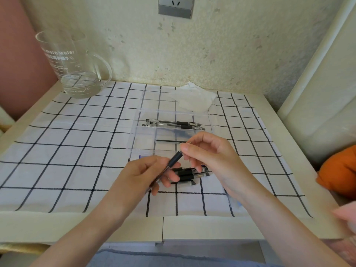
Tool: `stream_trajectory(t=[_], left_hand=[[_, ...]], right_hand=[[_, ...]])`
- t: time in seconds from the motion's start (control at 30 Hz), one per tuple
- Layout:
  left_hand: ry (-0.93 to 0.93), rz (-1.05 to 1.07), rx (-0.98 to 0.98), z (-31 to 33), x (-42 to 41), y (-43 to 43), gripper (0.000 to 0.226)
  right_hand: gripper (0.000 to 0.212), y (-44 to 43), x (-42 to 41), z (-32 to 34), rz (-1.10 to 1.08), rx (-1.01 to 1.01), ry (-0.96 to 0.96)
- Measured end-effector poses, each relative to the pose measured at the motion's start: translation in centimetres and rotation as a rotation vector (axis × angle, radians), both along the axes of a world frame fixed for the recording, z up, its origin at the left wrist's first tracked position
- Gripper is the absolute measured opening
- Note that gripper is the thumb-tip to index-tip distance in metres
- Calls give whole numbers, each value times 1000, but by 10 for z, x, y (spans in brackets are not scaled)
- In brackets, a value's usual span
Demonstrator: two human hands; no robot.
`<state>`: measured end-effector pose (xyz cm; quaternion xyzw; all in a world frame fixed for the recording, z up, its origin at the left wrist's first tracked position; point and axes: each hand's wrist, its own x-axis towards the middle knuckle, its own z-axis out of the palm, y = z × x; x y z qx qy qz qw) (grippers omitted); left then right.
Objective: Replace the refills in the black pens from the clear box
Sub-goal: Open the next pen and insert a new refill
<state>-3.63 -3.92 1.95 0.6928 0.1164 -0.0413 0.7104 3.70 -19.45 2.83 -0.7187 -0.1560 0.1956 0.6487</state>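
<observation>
Fingers of the left hand (143,173) pinch a black pen (169,165) by its barrel, tilted up to the right. Right hand (207,151) closes its fingertips at the pen's upper end, possibly on a small tip piece. Beneath lie loose black pens (187,176) on a checked cloth (77,143). Just behind, the clear box (171,132) holds two pens (173,124) and a refill (170,140).

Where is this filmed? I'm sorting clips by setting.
Probably a home, at a small table against a wallpapered wall: checked cloth, glass water jug, wall socket.
</observation>
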Motion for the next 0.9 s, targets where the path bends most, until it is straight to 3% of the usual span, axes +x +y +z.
stream_trajectory(t=[0.2, 0.4, 0.73, 0.9], left_hand=[[-35, 28, -53, 1, 0, 1, 21], [-42, 21, -48, 0, 0, 1, 21], [-51, 40, -21, -4, 0, 0, 14], [-35, 78, -37, -6, 0, 2, 26]], right_hand=[[37, -1, 2, -1, 51, 107, 94], [22, -1, 3, -2, 39, 74, 89], [32, 1, 4, -3, 7, 100, 120], [37, 2, 1, -5, -26, 66, 97]])
